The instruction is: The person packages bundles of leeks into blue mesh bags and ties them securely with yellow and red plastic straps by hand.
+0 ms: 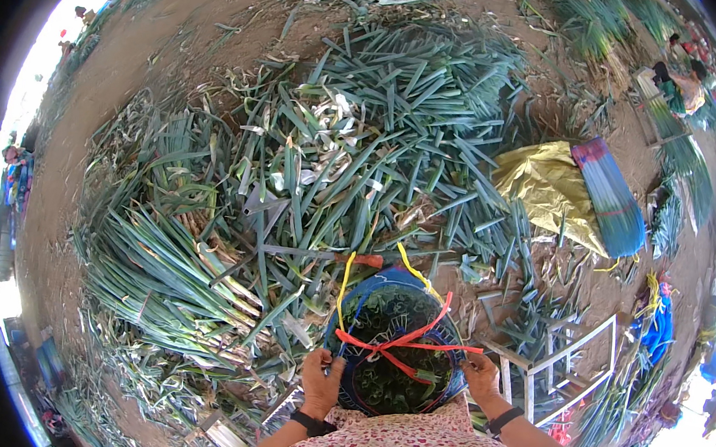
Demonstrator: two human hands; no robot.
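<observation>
A round blue tub (347,386) with yellow cord loops stands upright against my lap, its inside dark green. Across its mouth lies a red ribbon (381,345), crossed or knotted near the middle, with one end trailing down inside. My left hand (321,382) is closed at the tub's left rim, close below one ribbon end. At the opposite rim my right hand (481,379) is closed too, just under the other ribbon end. Beyond the tub lies a long blade with a red-orange handle (363,260). Fingertips on both sides are partly hidden.
Cut green leaves (421,84) lie heaped ahead. A pile of long green onions (174,280) is on the left. To the right are a yellow sack (549,185), a tied bundle (611,199) and a metal frame (571,361). Other people work at the far right.
</observation>
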